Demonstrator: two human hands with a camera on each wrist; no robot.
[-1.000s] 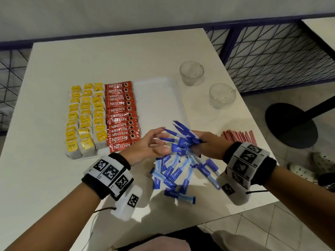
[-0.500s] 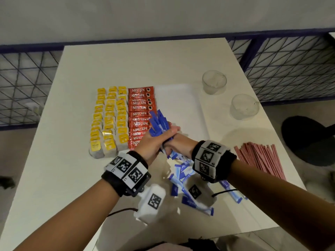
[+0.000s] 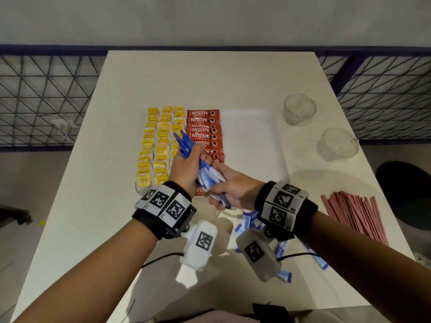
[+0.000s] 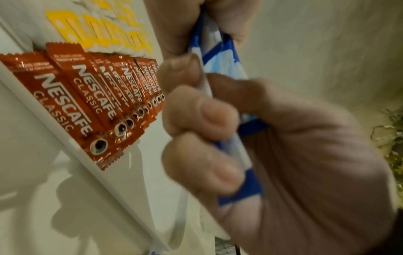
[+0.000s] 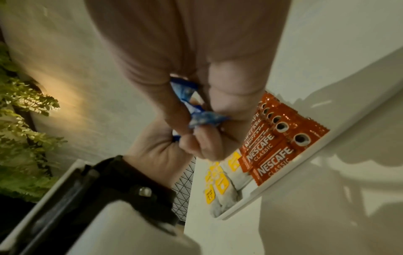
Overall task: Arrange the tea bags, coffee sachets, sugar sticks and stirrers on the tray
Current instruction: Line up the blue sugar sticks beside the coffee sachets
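My left hand (image 3: 189, 164) grips a bundle of blue and white sugar sticks (image 3: 205, 176) above the near edge of the white tray (image 3: 251, 141). The right hand (image 3: 224, 190) pinches the bundle's lower end (image 5: 196, 112). In the left wrist view the curled fingers (image 4: 202, 120) wrap the sugar sticks (image 4: 222, 62). Yellow-tagged tea bags (image 3: 158, 145) fill the tray's left part, and red coffee sachets (image 3: 205, 129) lie in a column beside them. More sugar sticks (image 3: 282, 248) lie loose on the table under my right wrist. Red stirrers (image 3: 354, 213) lie in a pile at the right.
Two clear glasses (image 3: 299, 109) (image 3: 335, 144) stand right of the tray. The white table (image 3: 93, 206) ends close to the stirrers on the right. A dark metal mesh railing (image 3: 46, 96) runs behind and beside the table.
Both hands gathered the fanned sugar sticks into one bundle and lifted it leftward, up over the tray's near edge. My head turned, shifting the table rightward in view.
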